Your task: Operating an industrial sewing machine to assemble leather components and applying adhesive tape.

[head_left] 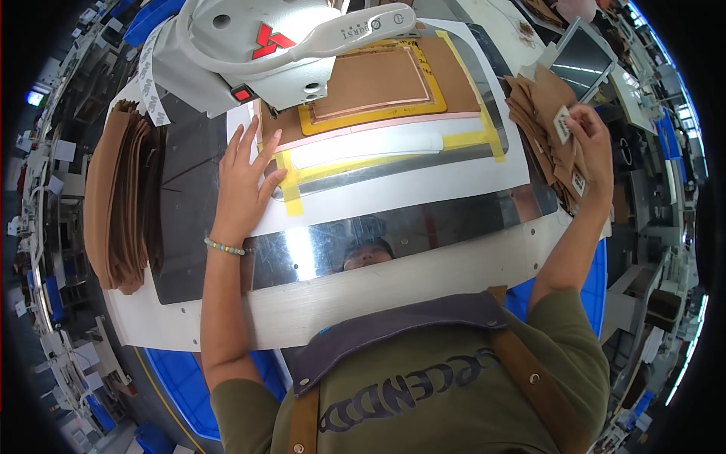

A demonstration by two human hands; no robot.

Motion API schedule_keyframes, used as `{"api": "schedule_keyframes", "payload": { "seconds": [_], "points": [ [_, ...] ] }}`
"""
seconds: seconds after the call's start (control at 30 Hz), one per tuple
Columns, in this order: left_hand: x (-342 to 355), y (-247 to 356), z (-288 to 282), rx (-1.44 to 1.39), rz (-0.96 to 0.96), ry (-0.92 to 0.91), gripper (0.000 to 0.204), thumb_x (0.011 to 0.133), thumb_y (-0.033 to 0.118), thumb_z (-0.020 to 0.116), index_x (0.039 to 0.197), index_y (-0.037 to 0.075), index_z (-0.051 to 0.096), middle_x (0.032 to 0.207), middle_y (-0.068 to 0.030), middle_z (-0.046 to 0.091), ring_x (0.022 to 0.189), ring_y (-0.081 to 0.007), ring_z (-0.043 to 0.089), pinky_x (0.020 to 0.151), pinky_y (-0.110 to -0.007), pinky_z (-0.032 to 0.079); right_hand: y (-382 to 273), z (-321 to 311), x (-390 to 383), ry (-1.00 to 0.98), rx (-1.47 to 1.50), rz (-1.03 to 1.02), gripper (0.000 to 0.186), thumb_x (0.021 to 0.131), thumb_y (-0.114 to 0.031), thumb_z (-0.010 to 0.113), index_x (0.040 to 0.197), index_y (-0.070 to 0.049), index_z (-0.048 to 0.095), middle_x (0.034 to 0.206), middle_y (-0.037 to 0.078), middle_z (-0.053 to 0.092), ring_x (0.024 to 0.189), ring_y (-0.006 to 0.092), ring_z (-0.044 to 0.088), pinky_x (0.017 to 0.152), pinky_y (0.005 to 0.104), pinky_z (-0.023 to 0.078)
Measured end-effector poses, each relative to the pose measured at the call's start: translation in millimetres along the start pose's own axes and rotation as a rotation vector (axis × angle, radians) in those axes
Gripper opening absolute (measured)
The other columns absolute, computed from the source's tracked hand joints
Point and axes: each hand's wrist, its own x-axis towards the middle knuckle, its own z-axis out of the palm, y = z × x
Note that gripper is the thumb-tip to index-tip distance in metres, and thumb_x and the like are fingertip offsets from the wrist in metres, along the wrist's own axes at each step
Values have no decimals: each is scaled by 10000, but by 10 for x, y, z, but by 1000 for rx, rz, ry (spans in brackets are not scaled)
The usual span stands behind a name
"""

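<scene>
My left hand lies with fingers spread at the left edge of a sewing template, its fingertips near the brown fabric panel. A yellow-bordered frame sits on that panel, under the white sewing machine head. Yellow tape runs along the template's edges. On the right, my right hand pinches a brown fabric piece with a white label, at a fanned stack of similar pieces. Whether the pinched piece is apart from the stack, I cannot tell.
A tall stack of folded brown fabric stands on the table's left. A shiny metal plate covers the near part of the table. At the back right stands a screen. Blue bins show below the table.
</scene>
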Motion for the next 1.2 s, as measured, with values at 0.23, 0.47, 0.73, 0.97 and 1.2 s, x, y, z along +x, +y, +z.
{"api": "schedule_keyframes", "payload": {
  "seconds": [0.23,0.47,0.73,0.97,1.2],
  "points": [
    [7,-1,-7,-9,-62,-66,542,1000,316,643,1525,194,587,1677,-130,396,1558,-373,316,1240,-503,273,-129,1202,54,59,-962,-448,509,901,-14,630,1386,-163,671,1063,74,664,1045,284,603,881,408,504],
    [16,2,-13,30,-59,-85,533,1018,318,629,1532,186,577,1678,-126,399,1551,-358,342,1236,-498,286,-2,1358,5,-141,-1092,-470,590,950,-38,580,1488,-278,621,1088,69,627,1061,260,577,864,385,492],
    [-13,-54,37,23,-43,-62,549,1009,302,646,1539,185,568,1685,-104,398,1544,-345,365,1226,-485,308,-28,1430,-24,-149,-1080,-435,628,945,-1,563,1478,-326,628,1081,66,591,1074,255,563,889,383,488],
    [-9,-39,19,24,-42,-74,558,1007,290,642,1549,187,557,1694,-101,383,1555,-339,345,1233,-481,296,-14,1409,-30,-134,-1051,-449,645,931,23,553,1472,-319,634,1107,74,600,1093,264,570,924,392,489],
    [82,217,-396,-204,69,394,427,978,82,686,1403,67,657,1467,-140,637,1347,-335,603,1137,-416,449,-14,1274,65,-19,-828,-510,553,933,-25,620,1450,-219,646,1171,98,681,1073,287,636,908,397,530]
  ]
}}
